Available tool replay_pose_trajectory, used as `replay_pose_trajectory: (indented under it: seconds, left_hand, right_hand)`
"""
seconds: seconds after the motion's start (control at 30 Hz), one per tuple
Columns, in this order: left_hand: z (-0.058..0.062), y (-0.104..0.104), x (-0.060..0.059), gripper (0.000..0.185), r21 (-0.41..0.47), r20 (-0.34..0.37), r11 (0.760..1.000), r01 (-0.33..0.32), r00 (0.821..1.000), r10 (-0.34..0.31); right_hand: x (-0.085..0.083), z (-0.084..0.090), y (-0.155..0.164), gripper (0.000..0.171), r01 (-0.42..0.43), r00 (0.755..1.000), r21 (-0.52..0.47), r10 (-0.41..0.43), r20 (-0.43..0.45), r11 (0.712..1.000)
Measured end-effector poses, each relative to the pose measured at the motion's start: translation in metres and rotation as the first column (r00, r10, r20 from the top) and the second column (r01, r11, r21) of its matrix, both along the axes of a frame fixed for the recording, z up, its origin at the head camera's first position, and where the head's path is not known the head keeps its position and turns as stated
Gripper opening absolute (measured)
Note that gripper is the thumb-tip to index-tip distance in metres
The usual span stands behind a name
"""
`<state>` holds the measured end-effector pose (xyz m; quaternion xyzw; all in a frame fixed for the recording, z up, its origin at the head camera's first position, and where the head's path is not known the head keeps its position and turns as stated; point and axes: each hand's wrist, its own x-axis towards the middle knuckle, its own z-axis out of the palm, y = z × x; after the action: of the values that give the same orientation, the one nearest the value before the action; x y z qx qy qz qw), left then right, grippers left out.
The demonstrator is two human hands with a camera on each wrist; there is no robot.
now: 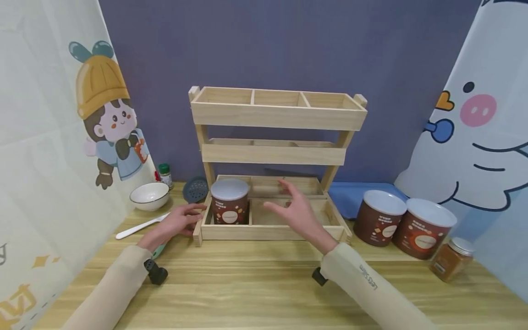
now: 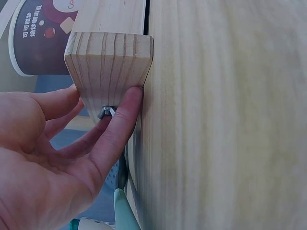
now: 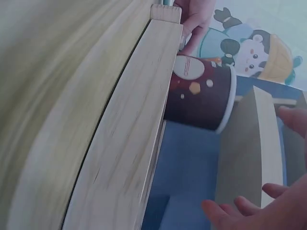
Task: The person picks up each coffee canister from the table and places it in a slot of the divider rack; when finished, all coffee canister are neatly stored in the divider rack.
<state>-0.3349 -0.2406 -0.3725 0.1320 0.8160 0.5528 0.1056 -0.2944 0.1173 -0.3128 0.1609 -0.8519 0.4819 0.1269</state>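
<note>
A three-tier wooden rack (image 1: 272, 117) stands in the middle of the table. One brown can with a white lid (image 1: 229, 206) is upright in the left compartment of its bottom tier. My left hand (image 1: 179, 223) is at the rack's front left corner, its extended fingertips touching the wooden end (image 2: 109, 62) beside a small metal bolt (image 2: 106, 112). Over the bottom tier, to the right of that can, my right hand (image 1: 299, 213) is spread with thumb and fingers apart, holding nothing. The right wrist view shows the can (image 3: 201, 93) beyond the front board (image 3: 122, 124).
Right of the rack stand two more brown cans (image 1: 379, 219) (image 1: 425, 229) and a spice jar (image 1: 452, 259). On the left are a white bowl (image 1: 150, 197), a white-handled utensil (image 1: 140, 227), a dark slotted skimmer (image 1: 195, 189) and a green-capped bottle (image 1: 165, 175). A blue sheet (image 1: 346, 197) lies behind.
</note>
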Motion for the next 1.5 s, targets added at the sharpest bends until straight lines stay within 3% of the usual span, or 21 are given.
replay_pose_trajectory:
  seconds: [0.37,0.57,0.7,0.83,1.03,1.23,1.5]
  left_hand:
    - [-0.001,-0.005,0.002,0.049,0.023,0.005,1.000,0.013,1.000,-0.013]
    - [0.003,-0.004,0.001,0.050,0.020,0.003,1.000,0.013,1.000,-0.013]
    - [0.004,-0.003,0.001,0.050,0.003,0.006,1.000,0.001,1.000,-0.001]
    - [0.003,-0.003,0.000,0.049,-0.004,0.002,1.000,0.002,1.000,-0.002]
    - [0.001,-0.003,-0.001,0.049,0.002,0.004,1.000,0.004,1.000,-0.004]
    - [0.001,-0.002,0.000,0.048,0.000,0.009,1.000,-0.003,1.000,0.003]
    - [0.003,-0.002,0.001,0.048,0.012,0.013,1.000,0.011,1.000,-0.011]
  right_hand:
    - [0.041,-0.003,0.078,0.087,0.072,0.997,0.022,-0.073,0.028,0.997]
    - [0.068,-0.003,0.116,0.090,0.152,0.987,0.049,-0.154,0.039,0.987]
    - [0.080,-0.005,0.135,0.091,0.237,0.971,0.038,-0.238,0.023,0.971]
    - [0.088,-0.010,0.152,0.095,0.344,0.938,0.045,-0.346,0.031,0.938]
    - [0.093,-0.015,0.173,0.098,0.441,0.896,0.057,-0.443,0.032,0.896]
    - [0.086,-0.016,0.190,0.103,0.502,0.861,0.084,-0.507,0.049,0.861]
    - [0.072,-0.020,0.200,0.109,0.477,0.870,0.065,-0.481,0.104,0.877]
